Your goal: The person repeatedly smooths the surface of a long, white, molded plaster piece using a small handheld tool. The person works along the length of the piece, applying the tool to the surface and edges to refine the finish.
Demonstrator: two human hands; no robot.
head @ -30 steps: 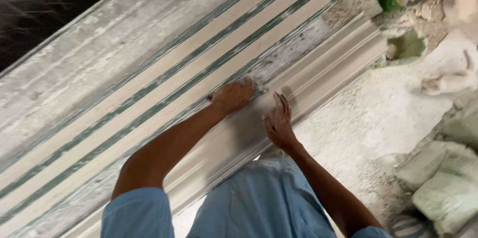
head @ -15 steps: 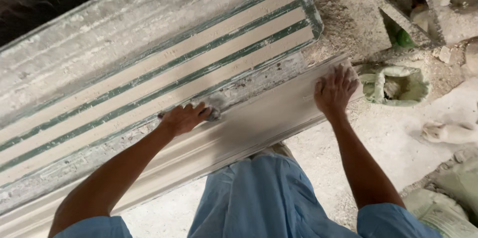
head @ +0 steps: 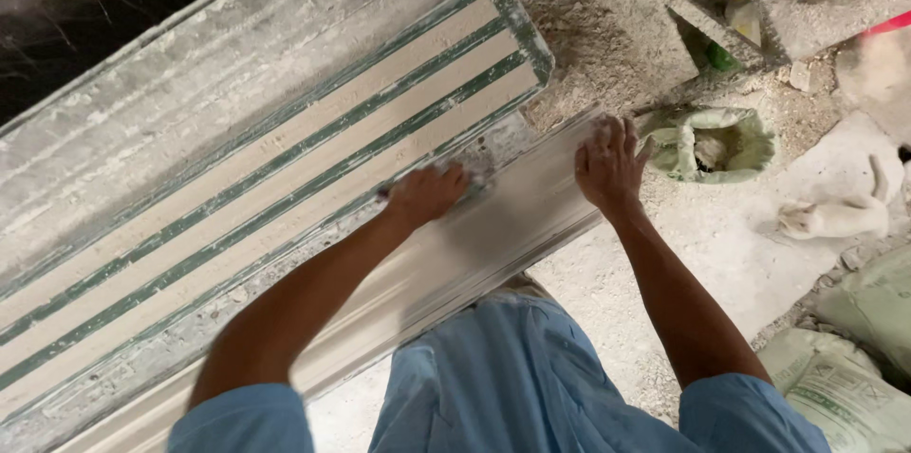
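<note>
Since a second ago, both hands have spread apart along the pale plaster moulding (head: 493, 244), which lies against the near edge of the green-striped mould (head: 285, 168). Left hand (head: 429, 195) presses curled at its middle, right hand (head: 607, 164) flat and splayed at its end. It looks stiff, brittle and heavy; support it underneath. Beyond that end, an open green sack (head: 712, 142) holds pale lumps.

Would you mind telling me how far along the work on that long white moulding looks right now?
Done: the white moulding already has its ridged profile and lies along the green-striped mould. In hand: the left hand presses on its upper edge, blurred with motion, while the right hand lies flat at its end. Left: I cannot tell how much remains; the piece is not lifted off the bench.
</note>
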